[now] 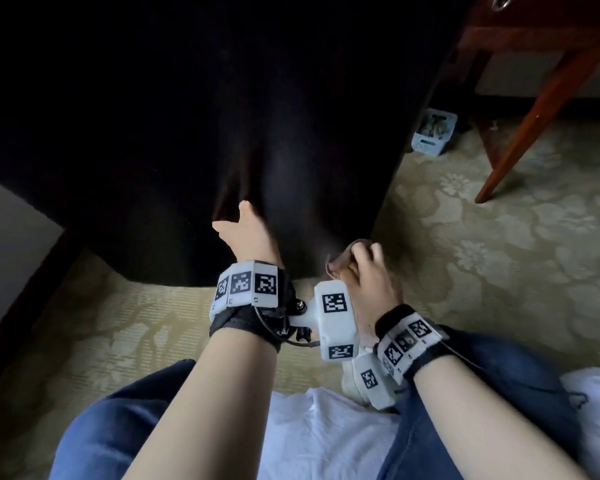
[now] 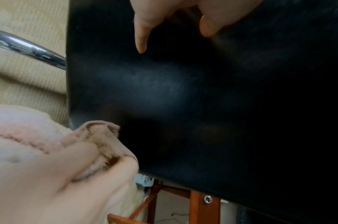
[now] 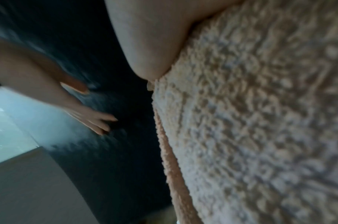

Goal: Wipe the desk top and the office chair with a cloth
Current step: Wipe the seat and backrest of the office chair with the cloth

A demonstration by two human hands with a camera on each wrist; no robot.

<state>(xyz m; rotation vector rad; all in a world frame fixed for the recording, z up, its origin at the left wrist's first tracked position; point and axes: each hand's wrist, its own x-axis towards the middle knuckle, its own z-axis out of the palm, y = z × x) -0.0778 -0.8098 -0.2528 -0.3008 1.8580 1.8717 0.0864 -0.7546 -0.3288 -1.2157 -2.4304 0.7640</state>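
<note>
The black office chair (image 1: 222,116) fills the upper head view, its dark back panel facing me. My left hand (image 1: 246,230) lies flat against that panel with fingers extended; its fingertips (image 2: 143,30) touch the black surface. My right hand (image 1: 371,271) grips a bunched beige terry cloth (image 1: 340,261) at the chair's lower right edge. The left wrist view shows the cloth (image 2: 103,133) pressed to the panel's rim. In the right wrist view the cloth (image 3: 260,121) fills the right side under my thumb, and the left hand (image 3: 83,115) rests on the chair (image 3: 116,151).
A reddish wooden desk leg (image 1: 541,109) slants down at the upper right, with a small pale blue basket (image 1: 433,131) on the patterned carpet (image 1: 499,237) beside it. A chrome chair tube (image 2: 30,48) runs left of the panel. My jeans-clad knees (image 1: 118,427) are below.
</note>
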